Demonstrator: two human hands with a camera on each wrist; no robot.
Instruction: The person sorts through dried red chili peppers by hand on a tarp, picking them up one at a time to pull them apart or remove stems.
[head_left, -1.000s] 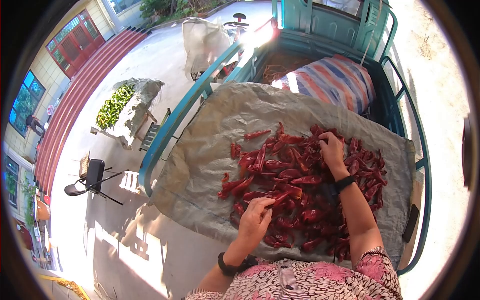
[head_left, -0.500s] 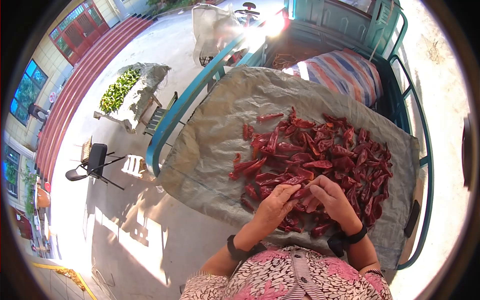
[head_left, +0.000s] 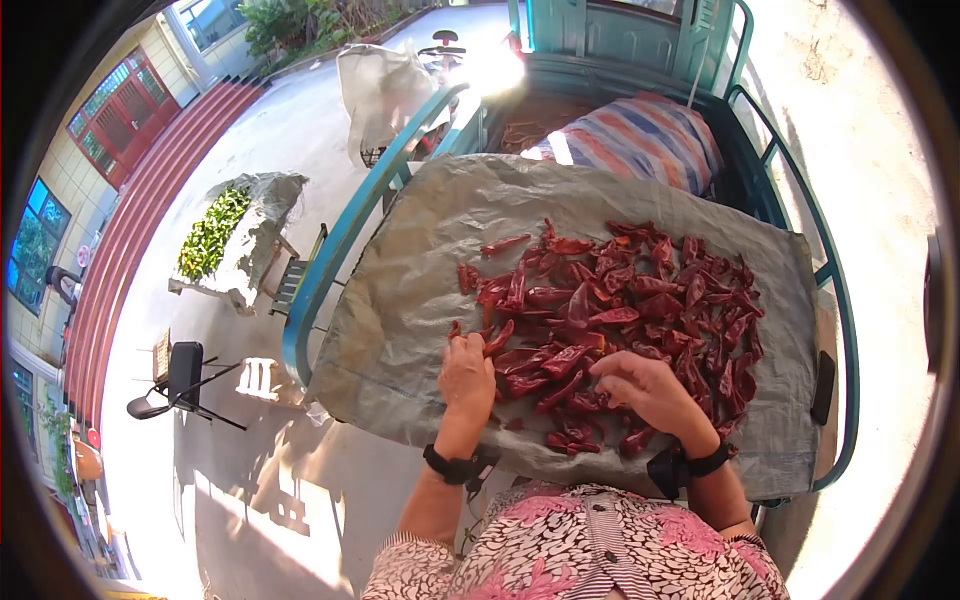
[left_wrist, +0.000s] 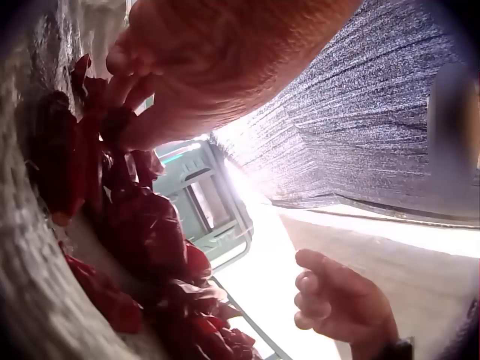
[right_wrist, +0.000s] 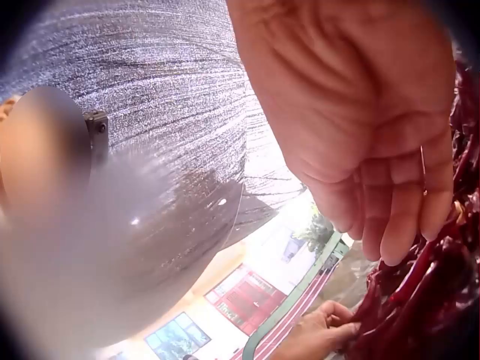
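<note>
Wrinkled, dried red chili peppers (head_left: 610, 300) lie in a loose pile on a grey-green tarp (head_left: 400, 270). At the pile's left edge, my left hand (head_left: 467, 380) reaches down with thumb and fingers around a red chili pepper (left_wrist: 94, 120), partly hidden by the fingers. My right hand (head_left: 652, 395) hovers over the near middle of the pile, palm down, fingers loosely bent. In the right wrist view its fingers (right_wrist: 401, 202) hang relaxed with nothing between them, close beside the chilies (right_wrist: 420, 292).
The tarp covers the rear of a teal cargo bed with a side rail (head_left: 330, 270) on the left. A striped bag (head_left: 640, 140) lies farther in. Off to the left stand a table of green peppers (head_left: 215, 235) and a black chair (head_left: 185, 370).
Both hands were together at the pile's near middle half a second ago. Now they are apart: the left hand has moved left to the pile's edge, while the right has loosened its fingers.
</note>
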